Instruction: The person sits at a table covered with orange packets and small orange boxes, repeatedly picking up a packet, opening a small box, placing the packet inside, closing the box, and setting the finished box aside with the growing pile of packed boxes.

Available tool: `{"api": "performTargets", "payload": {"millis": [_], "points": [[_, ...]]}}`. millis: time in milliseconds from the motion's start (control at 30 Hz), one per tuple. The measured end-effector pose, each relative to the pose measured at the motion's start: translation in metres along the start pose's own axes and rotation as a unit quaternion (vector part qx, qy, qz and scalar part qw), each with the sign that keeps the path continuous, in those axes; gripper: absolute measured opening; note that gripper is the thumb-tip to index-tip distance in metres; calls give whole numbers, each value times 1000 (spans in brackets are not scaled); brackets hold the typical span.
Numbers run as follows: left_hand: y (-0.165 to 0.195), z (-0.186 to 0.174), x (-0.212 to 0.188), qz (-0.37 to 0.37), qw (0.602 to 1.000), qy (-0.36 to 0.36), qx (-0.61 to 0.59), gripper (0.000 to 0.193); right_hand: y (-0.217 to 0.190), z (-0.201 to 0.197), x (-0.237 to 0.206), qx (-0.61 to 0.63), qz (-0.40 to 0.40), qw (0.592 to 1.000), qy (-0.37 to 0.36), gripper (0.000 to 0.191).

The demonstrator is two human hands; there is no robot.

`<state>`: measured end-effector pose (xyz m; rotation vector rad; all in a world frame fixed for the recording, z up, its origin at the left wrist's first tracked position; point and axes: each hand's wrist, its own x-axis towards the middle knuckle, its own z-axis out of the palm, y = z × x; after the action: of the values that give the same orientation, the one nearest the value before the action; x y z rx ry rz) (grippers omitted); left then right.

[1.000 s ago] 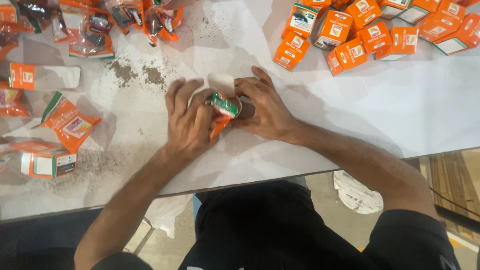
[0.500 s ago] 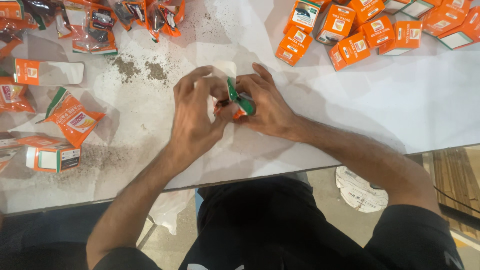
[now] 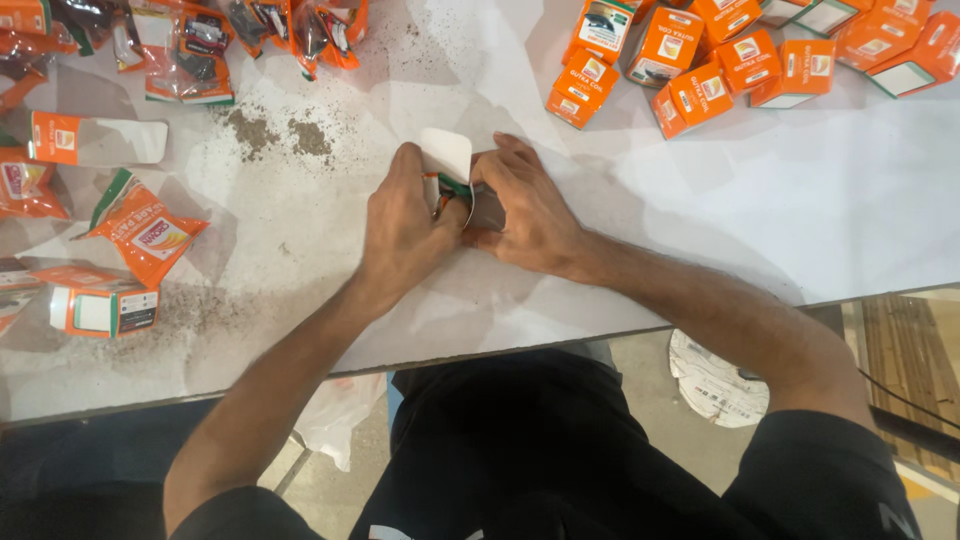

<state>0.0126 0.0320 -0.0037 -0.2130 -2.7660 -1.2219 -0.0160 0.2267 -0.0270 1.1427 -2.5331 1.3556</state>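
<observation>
While I'm scanning from biggest to smallest, the white table [image 3: 800,200] is taking up most of the view, w/ brown powder [image 3: 270,132] lying spilled at upper left. Orange boxes [image 3: 700,60] are sitting heaped at top right, well apart from the hands; orange pouches [image 3: 145,232] are lying scattered along the left edge. Both hands are working mid-table. Left hand [image 3: 405,235] and right hand [image 3: 525,210] are both pinching closed on one small carton [image 3: 452,180], its white flap sticking up btwn the thumbs. I'm judging it as light, thin card: probably creasing easily, so I'm reckoning the corners and folded edges are the spots to hold, not the flat faces.
</observation>
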Motion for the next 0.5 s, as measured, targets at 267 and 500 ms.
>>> {"api": "performTargets", "payload": {"millis": [267, 500], "points": [[-5, -36, -18, -41, 951, -121, -282, 60, 3, 0, 0, 10, -20, 1000, 19, 66], [-2, 1, -5, -19, 995, 20, -93, 33, -9, -1, -6, 10, 30, 999, 21, 64]]}}
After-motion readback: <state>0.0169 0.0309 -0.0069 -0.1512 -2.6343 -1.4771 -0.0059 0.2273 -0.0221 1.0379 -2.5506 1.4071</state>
